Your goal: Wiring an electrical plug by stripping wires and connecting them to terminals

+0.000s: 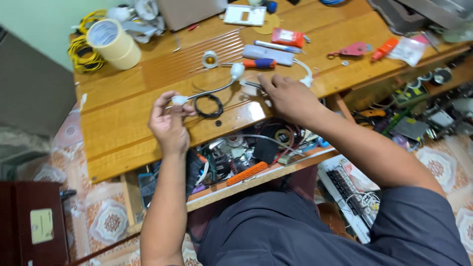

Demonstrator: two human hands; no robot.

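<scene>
I see a wooden table (118, 123) over patterned floor; on it my left hand (169, 124) pinches a white plug (179, 100), right hand (290, 98) presses flat beside, 2 tape rolls (114, 43) behind.

1. The surface (123, 103) is bare wood on the near left, between the tape rolls (113, 42) and the front edge; a hand can pass there freely.
2. The ribbed strip in the middle, left of the bulb socket (210, 59), is also open.
3. A black wire coil (208, 106) and a white lamp arm (212, 88) lie between the hands and block the centre.
4. Behind the right hand (290, 96), a screwdriver (258, 63), a grey bar (268, 54) and a red packet (288, 37) crowd the way.
5. The drawer (246, 152) under the front edge is packed with tools and wires, with no gap to reach into.
6. Yellow cable (81, 51) fills the far left corner.
</scene>
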